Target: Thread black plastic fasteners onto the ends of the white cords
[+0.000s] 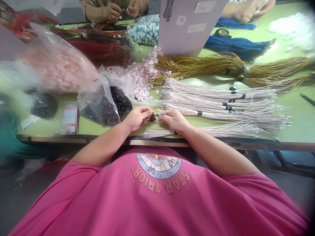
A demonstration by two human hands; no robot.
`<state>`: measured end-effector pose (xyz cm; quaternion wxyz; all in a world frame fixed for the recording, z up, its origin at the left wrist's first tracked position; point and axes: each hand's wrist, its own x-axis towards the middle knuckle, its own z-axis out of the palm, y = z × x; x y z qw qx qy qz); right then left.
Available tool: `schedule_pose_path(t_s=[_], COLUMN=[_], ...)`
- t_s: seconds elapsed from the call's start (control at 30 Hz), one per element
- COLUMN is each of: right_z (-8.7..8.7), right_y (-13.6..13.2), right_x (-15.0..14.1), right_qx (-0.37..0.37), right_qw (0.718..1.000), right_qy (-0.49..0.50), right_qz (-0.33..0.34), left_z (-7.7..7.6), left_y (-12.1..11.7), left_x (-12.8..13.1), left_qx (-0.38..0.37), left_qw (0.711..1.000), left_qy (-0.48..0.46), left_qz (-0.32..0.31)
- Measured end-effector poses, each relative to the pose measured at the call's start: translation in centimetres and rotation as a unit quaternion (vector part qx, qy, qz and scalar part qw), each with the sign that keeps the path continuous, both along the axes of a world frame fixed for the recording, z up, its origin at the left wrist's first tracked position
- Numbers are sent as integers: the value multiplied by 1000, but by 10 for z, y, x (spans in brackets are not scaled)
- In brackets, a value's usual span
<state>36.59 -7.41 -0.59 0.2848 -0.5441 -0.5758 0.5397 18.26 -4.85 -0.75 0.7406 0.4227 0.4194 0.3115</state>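
Note:
Over the near edge of the table my two hands meet, fingertips almost touching. My left hand is closed in a pinch at small black connectors; how many there are I cannot tell. My right hand pinches thin white wires whose ends point toward the connectors. Below the right wrist lies a bundle of white wires, partly covered by that hand. Larger taped bundles of white wire stretch out to the right. A clear bag of black parts stands beside my left hand.
Loose pale pink connectors are heaped behind my hands, near a bag of pink parts. Yellow wire bundles, blue wires and a grey upright panel stand farther back. Across the table, other people's hands work.

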Motion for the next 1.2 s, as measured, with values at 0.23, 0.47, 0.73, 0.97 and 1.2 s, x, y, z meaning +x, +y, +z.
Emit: schedule_pose_path(t_s=[0.23,0.47,0.73,0.97,1.2], right_z=[-3,-5,-3,0,-6], right_y=[1,0,0,0,1], right_x=[1,3,0,-3,2], right_qx=[18,11,-6,-2,1], right_qw=[1000,999,1000,1000,997], right_qy=[-6,16,12,9,56], right_qz=[19,30,26,4,-53], left_z=[-4,-5,0,-3,6], left_y=[0,-1,-6,-7,0], left_x=[-2,-1,2,6,-8], left_qx=[10,23,101,193,266], left_qw=[998,997,982,954,920], left_qy=[68,69,157,230,289], left_qz=[11,22,2,-8,-15])
